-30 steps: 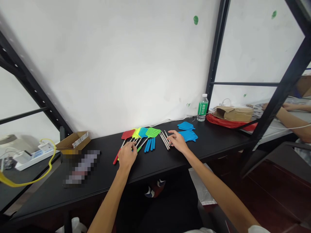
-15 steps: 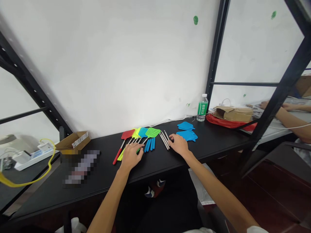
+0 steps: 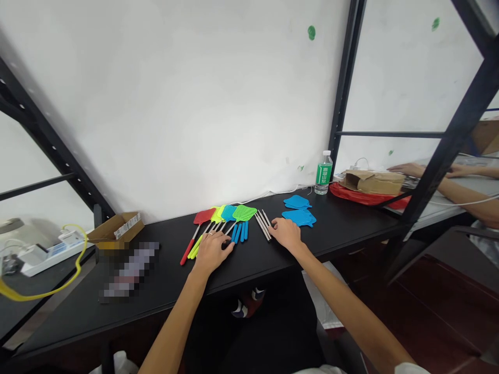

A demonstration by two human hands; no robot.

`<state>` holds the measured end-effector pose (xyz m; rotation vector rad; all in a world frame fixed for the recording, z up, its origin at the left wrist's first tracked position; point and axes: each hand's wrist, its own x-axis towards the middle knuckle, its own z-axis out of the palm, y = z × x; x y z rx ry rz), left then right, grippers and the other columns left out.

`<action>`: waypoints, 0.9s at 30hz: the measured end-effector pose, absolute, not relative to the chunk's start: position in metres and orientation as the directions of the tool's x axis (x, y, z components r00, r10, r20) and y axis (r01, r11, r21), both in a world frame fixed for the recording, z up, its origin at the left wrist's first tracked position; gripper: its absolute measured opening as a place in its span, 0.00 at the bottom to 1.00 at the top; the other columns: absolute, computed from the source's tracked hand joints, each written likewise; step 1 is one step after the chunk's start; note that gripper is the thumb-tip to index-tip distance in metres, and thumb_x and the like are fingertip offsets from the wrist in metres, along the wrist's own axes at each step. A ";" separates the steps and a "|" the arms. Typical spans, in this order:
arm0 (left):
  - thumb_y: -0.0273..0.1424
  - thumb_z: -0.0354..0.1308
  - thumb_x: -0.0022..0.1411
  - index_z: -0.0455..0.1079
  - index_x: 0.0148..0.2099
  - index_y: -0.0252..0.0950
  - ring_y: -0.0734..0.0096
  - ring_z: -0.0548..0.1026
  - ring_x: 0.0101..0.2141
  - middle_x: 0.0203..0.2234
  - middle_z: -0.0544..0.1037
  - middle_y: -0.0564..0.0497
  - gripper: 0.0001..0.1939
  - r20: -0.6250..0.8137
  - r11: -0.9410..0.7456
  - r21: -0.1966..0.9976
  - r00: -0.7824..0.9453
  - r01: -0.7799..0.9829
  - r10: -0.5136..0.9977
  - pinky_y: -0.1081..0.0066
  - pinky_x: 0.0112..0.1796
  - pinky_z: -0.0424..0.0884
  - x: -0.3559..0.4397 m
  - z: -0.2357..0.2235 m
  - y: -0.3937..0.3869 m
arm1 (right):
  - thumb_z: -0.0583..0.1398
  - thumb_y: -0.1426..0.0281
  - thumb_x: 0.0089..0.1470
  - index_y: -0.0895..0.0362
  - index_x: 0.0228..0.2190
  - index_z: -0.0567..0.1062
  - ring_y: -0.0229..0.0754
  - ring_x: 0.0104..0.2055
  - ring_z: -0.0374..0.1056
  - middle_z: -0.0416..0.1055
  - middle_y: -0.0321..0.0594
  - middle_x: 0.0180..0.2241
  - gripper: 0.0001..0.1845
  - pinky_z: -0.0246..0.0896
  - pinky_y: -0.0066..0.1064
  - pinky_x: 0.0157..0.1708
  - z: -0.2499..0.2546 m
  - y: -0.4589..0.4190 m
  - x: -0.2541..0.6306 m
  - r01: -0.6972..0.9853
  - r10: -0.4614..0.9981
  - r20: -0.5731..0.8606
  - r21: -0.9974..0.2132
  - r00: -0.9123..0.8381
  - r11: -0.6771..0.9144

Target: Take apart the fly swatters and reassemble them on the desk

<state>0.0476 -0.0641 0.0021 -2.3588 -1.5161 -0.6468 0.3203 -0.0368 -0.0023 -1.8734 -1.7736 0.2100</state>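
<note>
1. Black flat tabletop (image 3: 251, 257) against a plain white wall (image 3: 202, 114).
2. Left hand (image 3: 211, 253): fingers loosely spread, thumb apart, over the handles of long fly swatters with red, yellow, blue and green mesh heads (image 3: 229, 213), near short blue tubular handles (image 3: 242, 232).
3. Right hand (image 3: 286, 235): fingers bent beside thin silver metal rods (image 3: 262, 225); whether they pinch one, I cannot tell.
4. Flat blue mesh paddles (image 3: 299, 216) lie just beyond the right hand.

On the desk (image 3: 249, 257), swatters (image 3: 228, 213) lie left of the rods (image 3: 263, 226), loose heads (image 3: 300, 217) right.
</note>
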 end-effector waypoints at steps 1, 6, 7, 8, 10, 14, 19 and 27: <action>0.41 0.54 0.63 0.77 0.40 0.41 0.61 0.74 0.39 0.33 0.79 0.49 0.13 0.502 -0.416 0.017 0.352 0.909 0.790 0.62 0.43 0.64 0.048 0.002 -0.064 | 0.59 0.61 0.54 0.52 0.44 0.79 0.49 0.43 0.73 0.78 0.44 0.41 0.18 0.60 0.32 0.35 -0.002 -0.037 0.320 0.877 0.961 0.249 -0.481 0.120 0.015; 0.41 0.55 0.62 0.77 0.34 0.40 0.59 0.74 0.41 0.33 0.79 0.48 0.13 0.509 -0.398 -0.013 0.349 0.917 0.787 0.61 0.43 0.64 0.048 0.001 -0.063 | 0.59 0.61 0.52 0.51 0.41 0.80 0.49 0.42 0.73 0.78 0.44 0.40 0.16 0.60 0.32 0.34 0.000 -0.039 0.319 0.880 0.962 0.241 -0.475 0.129 0.000; 0.40 0.55 0.62 0.77 0.34 0.40 0.59 0.74 0.40 0.33 0.79 0.48 0.13 0.512 -0.396 -0.016 0.348 0.918 0.786 0.61 0.42 0.64 0.048 0.001 -0.063 | 0.60 0.60 0.52 0.51 0.40 0.81 0.50 0.41 0.73 0.78 0.44 0.39 0.15 0.60 0.32 0.33 0.000 -0.039 0.318 0.880 0.962 0.239 -0.475 0.131 -0.002; 0.40 0.55 0.62 0.77 0.34 0.40 0.59 0.74 0.40 0.33 0.79 0.48 0.13 0.516 -0.394 -0.015 0.344 0.919 0.784 0.61 0.42 0.64 0.048 0.001 -0.063 | 0.60 0.60 0.52 0.51 0.39 0.81 0.50 0.41 0.73 0.78 0.45 0.38 0.15 0.60 0.32 0.33 0.000 -0.039 0.318 0.880 0.962 0.237 -0.474 0.133 -0.005; 0.39 0.55 0.62 0.77 0.34 0.40 0.60 0.74 0.39 0.33 0.79 0.48 0.13 0.527 -0.384 -0.008 0.330 0.923 0.783 0.61 0.42 0.65 0.048 0.001 -0.063 | 0.61 0.60 0.51 0.51 0.35 0.81 0.50 0.40 0.73 0.78 0.45 0.36 0.13 0.59 0.33 0.32 0.001 -0.039 0.318 0.882 0.964 0.225 -0.470 0.139 -0.017; 0.38 0.54 0.63 0.78 0.35 0.39 0.59 0.74 0.39 0.33 0.79 0.47 0.13 0.553 -0.341 0.009 0.280 0.940 0.785 0.61 0.41 0.66 0.047 0.003 -0.064 | 0.62 0.61 0.49 0.52 0.31 0.81 0.50 0.39 0.73 0.78 0.45 0.34 0.10 0.59 0.33 0.32 0.002 -0.039 0.317 0.878 0.968 0.201 -0.477 0.151 -0.038; 0.35 0.54 0.62 0.78 0.36 0.39 0.58 0.74 0.39 0.34 0.79 0.47 0.12 0.612 -0.282 0.026 0.207 0.959 0.763 0.60 0.41 0.67 0.047 0.004 -0.064 | 0.62 0.62 0.47 0.53 0.31 0.80 0.49 0.38 0.73 0.78 0.46 0.34 0.11 0.58 0.32 0.32 0.004 -0.040 0.317 0.875 0.969 0.190 -0.483 0.157 -0.047; 0.34 0.54 0.60 0.77 0.37 0.39 0.59 0.74 0.38 0.33 0.79 0.49 0.10 0.640 -0.240 0.087 0.131 0.967 0.757 0.62 0.42 0.66 0.044 0.001 -0.060 | 0.61 0.62 0.48 0.54 0.28 0.79 0.48 0.36 0.72 0.77 0.45 0.32 0.09 0.55 0.31 0.31 0.003 -0.040 0.316 0.878 0.972 0.182 -0.477 0.146 -0.042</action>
